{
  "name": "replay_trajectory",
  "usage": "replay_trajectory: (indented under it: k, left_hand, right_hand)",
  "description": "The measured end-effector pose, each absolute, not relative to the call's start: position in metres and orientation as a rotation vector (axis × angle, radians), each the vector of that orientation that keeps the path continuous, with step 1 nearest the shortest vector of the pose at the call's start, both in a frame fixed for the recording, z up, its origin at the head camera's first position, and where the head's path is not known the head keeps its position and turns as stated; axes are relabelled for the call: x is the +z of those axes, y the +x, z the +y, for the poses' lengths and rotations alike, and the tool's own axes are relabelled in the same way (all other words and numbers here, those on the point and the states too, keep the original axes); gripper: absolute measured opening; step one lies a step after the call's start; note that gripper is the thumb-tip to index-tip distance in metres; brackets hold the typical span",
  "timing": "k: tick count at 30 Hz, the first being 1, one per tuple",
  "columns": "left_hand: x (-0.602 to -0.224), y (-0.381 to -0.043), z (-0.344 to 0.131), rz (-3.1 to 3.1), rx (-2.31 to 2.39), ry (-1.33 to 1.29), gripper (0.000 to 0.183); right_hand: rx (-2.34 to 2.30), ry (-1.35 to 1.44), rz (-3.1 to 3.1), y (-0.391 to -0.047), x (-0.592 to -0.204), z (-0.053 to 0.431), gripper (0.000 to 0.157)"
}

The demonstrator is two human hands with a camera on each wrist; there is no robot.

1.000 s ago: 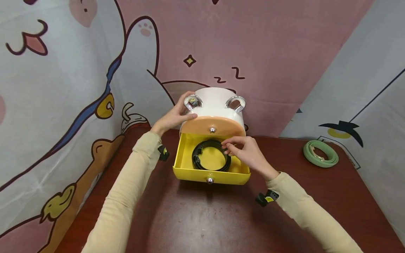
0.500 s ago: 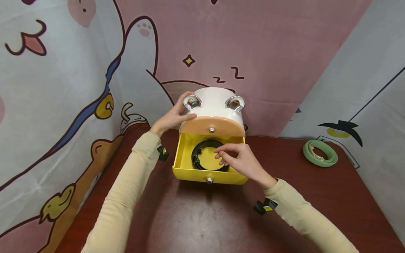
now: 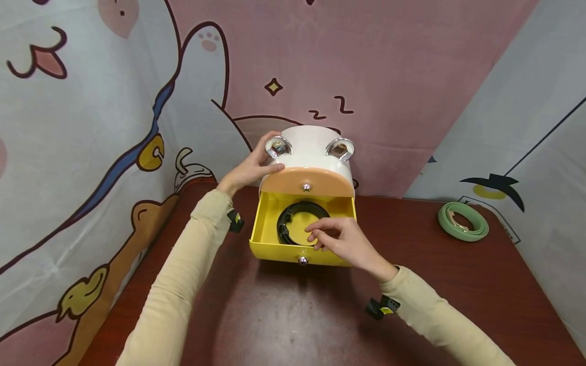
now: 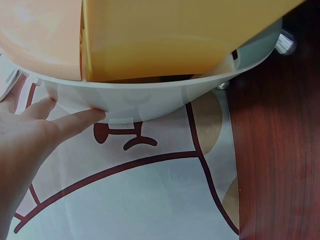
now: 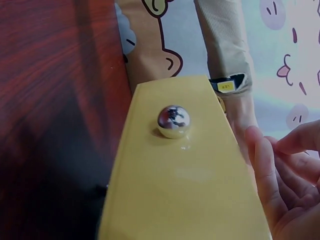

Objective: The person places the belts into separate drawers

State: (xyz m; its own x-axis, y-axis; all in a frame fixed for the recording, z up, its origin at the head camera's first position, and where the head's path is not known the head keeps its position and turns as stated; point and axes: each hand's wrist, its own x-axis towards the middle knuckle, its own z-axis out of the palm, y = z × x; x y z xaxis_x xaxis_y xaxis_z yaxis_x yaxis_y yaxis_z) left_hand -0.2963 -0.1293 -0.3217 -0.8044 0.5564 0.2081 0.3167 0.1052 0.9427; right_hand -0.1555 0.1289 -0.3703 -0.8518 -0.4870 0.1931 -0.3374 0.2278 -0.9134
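A white box with two round shiny eyes has an orange upper drawer front and a yellow lower drawer, which is pulled out. Inside the yellow drawer lies a coiled black belt. My left hand rests against the box's left side; in the left wrist view its straight fingers press on the white shell. Over the drawer's front right part is my right hand, fingers loosely bent and nothing seen between them. It covers part of the belt and the drawer's front edge.
A coiled green belt lies at the table's far right. The dark red table stretches in front of the box. A cartoon-printed cloth hangs behind and at both sides. A shiny knob sticks out of the yellow drawer front.
My right hand has moved from the belt's right rim leftward and toward me, over the drawer's front edge. My left hand, the box and the belts have stayed put.
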Motion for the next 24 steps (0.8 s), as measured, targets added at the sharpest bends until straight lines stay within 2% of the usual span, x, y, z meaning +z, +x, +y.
replay_trajectory:
  k: [17, 24]
  left_hand:
    - [-0.321, -0.296, -0.129, 2.168, 1.782, 0.877, 0.076]
    - [-0.335, -0.309, -0.131, 2.173, 1.790, 0.884, 0.076]
  right_hand:
    - [-1.695, -0.821, 2.319, -0.140, -0.377, 0.128, 0.014]
    - [-1.672, -0.811, 2.347, -0.134, -0.379, 0.127, 0.015]
